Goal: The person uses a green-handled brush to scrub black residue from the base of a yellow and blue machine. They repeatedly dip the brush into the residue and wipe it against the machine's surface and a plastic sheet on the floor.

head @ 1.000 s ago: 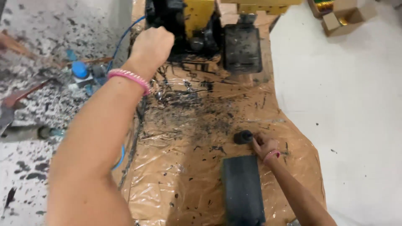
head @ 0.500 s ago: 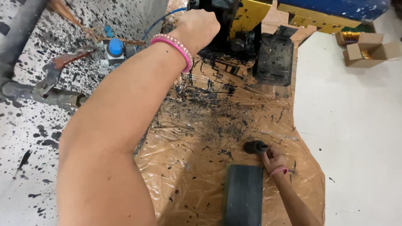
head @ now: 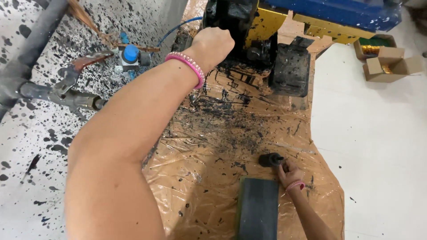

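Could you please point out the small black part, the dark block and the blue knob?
Small black part (head: 270, 159): head view, its rounded body.
Dark block (head: 258, 209): head view, middle of its top face.
Blue knob (head: 130, 53): head view, its cap.

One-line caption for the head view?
Left hand reaches the black-and-yellow machine; right hand touches a small black part on ink-spattered plastic sheet.

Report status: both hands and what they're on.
Left hand closed, up against the black and yellow machine. Right hand fingertips on small black cylindrical part on paint-spattered plastic sheet. Dark rectangular block beside right wrist.
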